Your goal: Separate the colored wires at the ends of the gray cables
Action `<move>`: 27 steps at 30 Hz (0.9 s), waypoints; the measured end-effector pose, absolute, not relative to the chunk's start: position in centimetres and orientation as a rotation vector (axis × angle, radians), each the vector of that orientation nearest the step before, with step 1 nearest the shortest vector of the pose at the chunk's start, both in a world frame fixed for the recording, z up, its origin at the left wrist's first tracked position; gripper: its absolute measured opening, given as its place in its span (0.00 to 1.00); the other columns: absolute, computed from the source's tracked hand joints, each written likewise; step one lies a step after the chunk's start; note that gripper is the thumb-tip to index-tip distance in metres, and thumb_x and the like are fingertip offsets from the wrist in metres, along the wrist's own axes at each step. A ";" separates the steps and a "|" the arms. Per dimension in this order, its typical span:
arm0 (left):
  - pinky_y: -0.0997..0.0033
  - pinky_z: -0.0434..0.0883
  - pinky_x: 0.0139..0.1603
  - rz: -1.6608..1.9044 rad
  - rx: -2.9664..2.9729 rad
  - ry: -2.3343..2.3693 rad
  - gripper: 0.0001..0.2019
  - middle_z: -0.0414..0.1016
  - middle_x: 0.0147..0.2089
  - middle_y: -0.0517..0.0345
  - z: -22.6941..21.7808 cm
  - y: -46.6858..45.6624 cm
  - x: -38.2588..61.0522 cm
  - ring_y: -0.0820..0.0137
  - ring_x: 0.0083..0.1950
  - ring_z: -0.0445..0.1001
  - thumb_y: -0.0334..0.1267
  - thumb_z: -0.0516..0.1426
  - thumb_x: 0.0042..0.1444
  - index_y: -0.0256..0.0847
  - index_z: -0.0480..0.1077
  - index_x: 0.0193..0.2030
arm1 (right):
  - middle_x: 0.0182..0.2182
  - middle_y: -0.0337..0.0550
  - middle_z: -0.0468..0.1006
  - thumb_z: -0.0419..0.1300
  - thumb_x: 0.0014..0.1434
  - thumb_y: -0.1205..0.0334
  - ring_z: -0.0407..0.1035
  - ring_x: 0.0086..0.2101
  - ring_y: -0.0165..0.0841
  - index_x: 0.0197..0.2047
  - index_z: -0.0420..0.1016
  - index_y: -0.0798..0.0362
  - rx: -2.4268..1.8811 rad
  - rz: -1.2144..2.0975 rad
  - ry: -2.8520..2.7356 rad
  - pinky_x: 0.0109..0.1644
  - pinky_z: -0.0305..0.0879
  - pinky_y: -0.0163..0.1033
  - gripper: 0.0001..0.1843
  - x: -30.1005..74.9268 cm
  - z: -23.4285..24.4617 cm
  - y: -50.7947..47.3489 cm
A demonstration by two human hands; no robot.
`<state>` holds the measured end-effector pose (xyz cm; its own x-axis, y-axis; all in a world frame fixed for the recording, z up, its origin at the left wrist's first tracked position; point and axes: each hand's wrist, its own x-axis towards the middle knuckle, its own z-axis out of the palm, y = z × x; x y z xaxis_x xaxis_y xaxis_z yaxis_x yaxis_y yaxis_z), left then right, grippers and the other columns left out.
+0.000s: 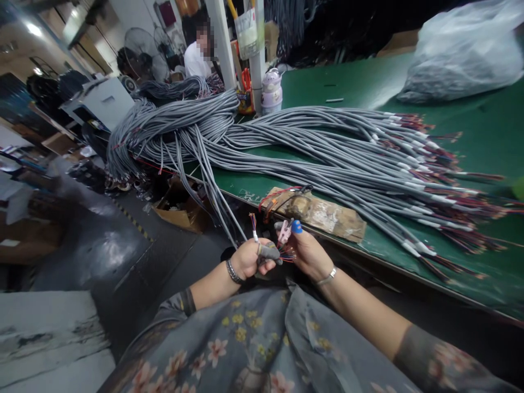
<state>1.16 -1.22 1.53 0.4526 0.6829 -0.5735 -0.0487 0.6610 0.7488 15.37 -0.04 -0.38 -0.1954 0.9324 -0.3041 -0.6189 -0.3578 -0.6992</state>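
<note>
My left hand is closed round the end of a grey cable, whose thin coloured wires stick up above the fist; a grey finger cover sits on one finger. My right hand is closed in a pinch on a small pink tool, with a blue cap on one fingertip. More thin red wires fan out between the two hands. Both hands hover just in front of the green table's edge.
A big bundle of grey cables with stripped coloured ends lies across the green table. A brown padded block sits at the table edge. A plastic bag lies far right. Cardboard box on the floor; a person sits in the background.
</note>
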 end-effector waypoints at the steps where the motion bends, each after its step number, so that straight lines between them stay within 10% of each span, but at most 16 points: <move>1: 0.79 0.49 0.09 0.503 0.734 1.017 0.05 0.65 0.11 0.59 1.5 -1.2 1.2 0.77 0.09 0.57 0.35 0.58 0.36 0.36 0.66 0.20 | 0.21 0.36 0.75 0.71 0.38 0.41 0.65 0.22 0.25 0.26 0.79 0.52 -0.854 1.778 -0.507 0.26 0.64 0.30 0.22 15.4 -0.4 0.0; 27: 0.79 0.53 0.11 0.758 0.684 1.115 0.15 0.66 0.13 0.61 2.9 -3.8 2.3 0.79 0.11 0.58 0.45 0.63 0.34 0.37 0.64 0.19 | 0.20 0.36 0.71 0.67 0.42 0.40 0.60 0.21 0.27 0.25 0.75 0.52 -0.950 1.652 -0.638 0.25 0.59 0.34 0.22 16.1 0.2 -1.2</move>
